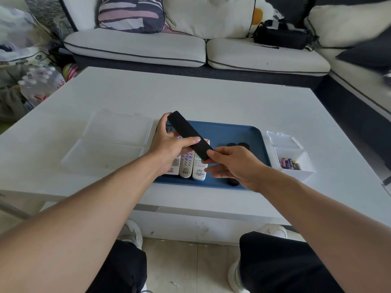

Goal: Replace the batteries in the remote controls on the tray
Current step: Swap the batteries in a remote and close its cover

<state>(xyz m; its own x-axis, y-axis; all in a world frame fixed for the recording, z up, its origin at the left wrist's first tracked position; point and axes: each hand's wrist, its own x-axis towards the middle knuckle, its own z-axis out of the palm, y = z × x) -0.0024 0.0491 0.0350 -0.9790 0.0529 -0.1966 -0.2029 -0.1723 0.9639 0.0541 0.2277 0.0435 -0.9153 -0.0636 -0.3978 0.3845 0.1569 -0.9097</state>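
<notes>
Gripping a slim black remote (189, 134) above the blue tray (232, 134) — left hand (169, 144) curled round its upper half, right hand (232, 163) pinching the lower end — plain, matte, buttonless back showing.

Both hands (169, 144) (234, 163) hold a black remote (188, 134) above the tray (232, 132).

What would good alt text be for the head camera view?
Both hands hold a black remote above a blue tray of white remotes: the left hand grips its middle, the right hand pinches its near end. A small box of batteries sits right of the tray.
</notes>
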